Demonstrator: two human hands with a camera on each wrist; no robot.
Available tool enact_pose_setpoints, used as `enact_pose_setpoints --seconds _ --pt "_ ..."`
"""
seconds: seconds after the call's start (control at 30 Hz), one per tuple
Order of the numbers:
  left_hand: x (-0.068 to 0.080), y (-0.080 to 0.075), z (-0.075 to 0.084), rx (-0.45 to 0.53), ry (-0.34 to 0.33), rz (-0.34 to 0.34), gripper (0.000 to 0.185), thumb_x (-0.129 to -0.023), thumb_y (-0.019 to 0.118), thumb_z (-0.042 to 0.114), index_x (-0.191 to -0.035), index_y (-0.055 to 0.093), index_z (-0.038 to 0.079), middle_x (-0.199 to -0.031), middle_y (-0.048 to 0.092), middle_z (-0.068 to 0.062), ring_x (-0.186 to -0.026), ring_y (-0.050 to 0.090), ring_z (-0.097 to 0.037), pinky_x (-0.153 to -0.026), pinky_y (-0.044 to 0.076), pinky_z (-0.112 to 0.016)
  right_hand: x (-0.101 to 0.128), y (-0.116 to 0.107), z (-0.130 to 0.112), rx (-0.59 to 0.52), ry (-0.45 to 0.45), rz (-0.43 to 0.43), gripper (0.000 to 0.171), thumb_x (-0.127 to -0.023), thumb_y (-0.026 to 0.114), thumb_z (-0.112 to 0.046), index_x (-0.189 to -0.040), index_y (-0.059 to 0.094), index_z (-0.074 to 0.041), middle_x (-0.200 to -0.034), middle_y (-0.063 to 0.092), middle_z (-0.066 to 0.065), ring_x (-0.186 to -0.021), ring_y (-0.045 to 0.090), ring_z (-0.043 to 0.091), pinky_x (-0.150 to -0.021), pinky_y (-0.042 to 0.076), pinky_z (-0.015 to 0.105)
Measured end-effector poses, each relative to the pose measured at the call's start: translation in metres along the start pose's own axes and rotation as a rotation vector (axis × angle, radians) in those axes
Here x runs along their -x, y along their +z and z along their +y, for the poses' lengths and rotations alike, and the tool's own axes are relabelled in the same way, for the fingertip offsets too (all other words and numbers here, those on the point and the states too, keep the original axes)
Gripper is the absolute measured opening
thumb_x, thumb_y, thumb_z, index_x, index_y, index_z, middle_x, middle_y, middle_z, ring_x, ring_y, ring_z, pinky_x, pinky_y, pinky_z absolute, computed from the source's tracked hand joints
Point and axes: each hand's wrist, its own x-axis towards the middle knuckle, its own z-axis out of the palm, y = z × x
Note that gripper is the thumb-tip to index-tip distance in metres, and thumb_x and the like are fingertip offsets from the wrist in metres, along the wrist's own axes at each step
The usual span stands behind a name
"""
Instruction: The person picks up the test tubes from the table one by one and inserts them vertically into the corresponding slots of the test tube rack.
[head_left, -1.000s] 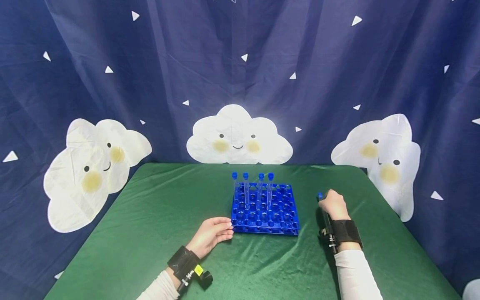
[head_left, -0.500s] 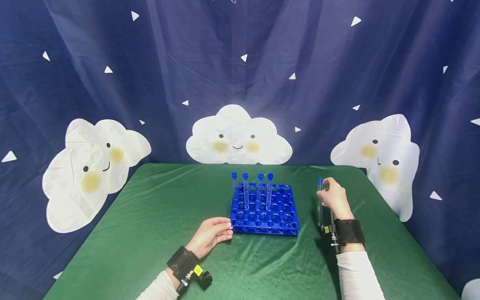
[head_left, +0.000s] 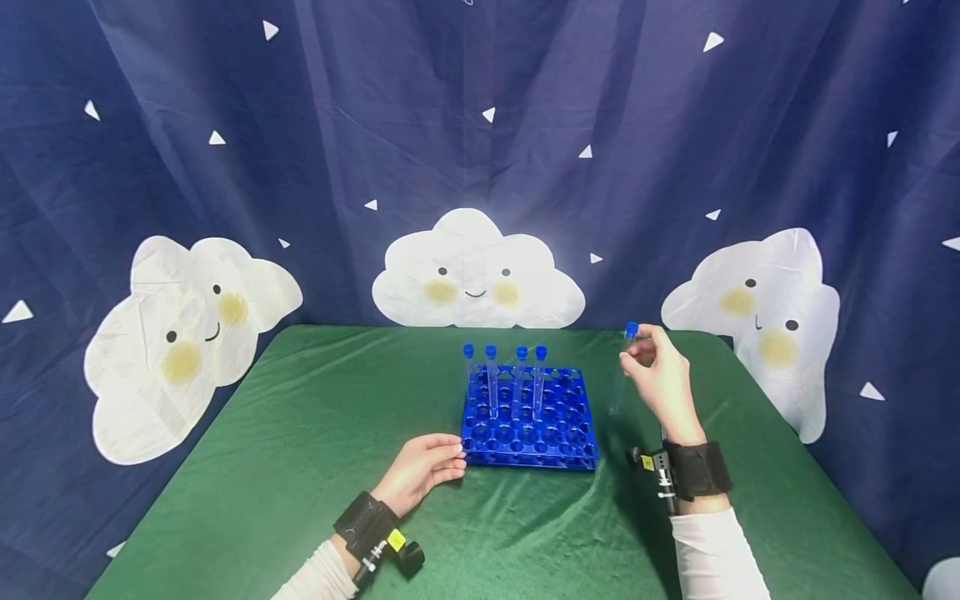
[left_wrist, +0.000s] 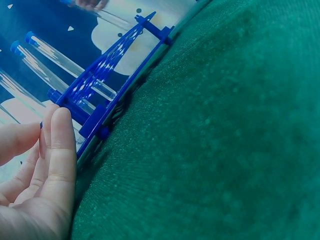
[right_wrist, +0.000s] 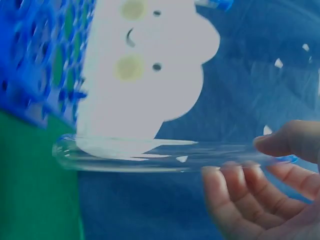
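Note:
A blue test tube rack (head_left: 529,455) stands on the green table, with several blue-capped clear test tubes (head_left: 492,383) upright in its holes. My left hand (head_left: 422,468) pinches the rack's near left corner between thumb and fingers; the left wrist view shows this corner partly hidden behind the fingertips. Right of the rack, my right hand (head_left: 663,385) holds another clear test tube (right_wrist: 125,155) near its blue cap (head_left: 632,328). This tube hangs nearly upright above the cloth, its rounded bottom (right_wrist: 62,151) pointing down and slightly toward the rack.
Green cloth (head_left: 300,417) covers the table. Behind it hangs a dark blue curtain (head_left: 465,150) with white clouds. Each wrist carries a black strap with a small camera (head_left: 411,557).
My right hand has lifted the test tube from the table on the right, turned it upright, and moved it up and slightly left. The left hand and rack have stayed put.

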Motion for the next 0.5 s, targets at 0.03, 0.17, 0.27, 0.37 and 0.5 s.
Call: enact_pose_setpoints --seconds 0.03,0.17,0.27,0.37,0.5 --pt "0.000 0.000 0.000 0.001 0.001 -0.001 0.038 -0.092 0.065 0.009 -0.123 0.053 -0.009 -0.092 0.068 -0.006 -0.081 0.068 -0.013 -0.080 0.062 -0.029 0.001 0.002 -0.004 -0.015 -0.017 0.019 0.034 -0.086 0.068 -0.004 -0.118 0.056 -0.005 -0.090 0.068 0.014 -0.084 0.068 0.030 -0.070 0.047 0.020" --pt "0.000 -0.001 -0.001 0.002 0.002 -0.005 0.037 -0.092 0.065 0.009 -0.122 0.053 -0.009 -0.092 0.068 -0.006 -0.081 0.068 -0.013 -0.081 0.062 -0.029 0.004 0.009 -0.018 -0.079 -0.070 0.055 0.032 -0.084 0.070 -0.003 -0.113 0.057 -0.007 -0.089 0.067 0.011 -0.085 0.068 0.026 -0.071 0.043 0.011" --pt "0.000 -0.001 -0.001 0.002 -0.002 -0.001 0.038 -0.092 0.065 0.009 -0.123 0.053 -0.009 -0.092 0.068 -0.006 -0.081 0.068 -0.013 -0.080 0.062 -0.029 0.007 0.017 -0.025 -0.118 -0.105 0.049 0.033 -0.083 0.072 -0.002 -0.113 0.057 -0.006 -0.089 0.068 0.010 -0.084 0.067 0.022 -0.066 0.042 0.002" --pt "0.000 -0.001 -0.001 -0.004 0.000 -0.001 0.038 -0.092 0.065 0.009 -0.123 0.053 -0.009 -0.093 0.068 -0.006 -0.081 0.068 -0.013 -0.081 0.062 -0.029 0.009 0.026 -0.030 -0.148 -0.123 0.028 0.035 -0.082 0.072 -0.001 -0.113 0.057 -0.005 -0.088 0.067 0.010 -0.083 0.067 0.021 -0.066 0.045 0.002" --pt "0.000 -0.001 0.000 -0.006 0.002 -0.004 0.038 -0.092 0.064 0.009 -0.124 0.052 -0.009 -0.094 0.068 -0.006 -0.082 0.068 -0.014 -0.081 0.062 -0.029 0.012 0.036 -0.031 -0.173 -0.127 -0.009 0.034 -0.082 0.071 0.000 -0.113 0.057 -0.005 -0.089 0.067 0.010 -0.083 0.068 0.023 -0.068 0.054 0.015"
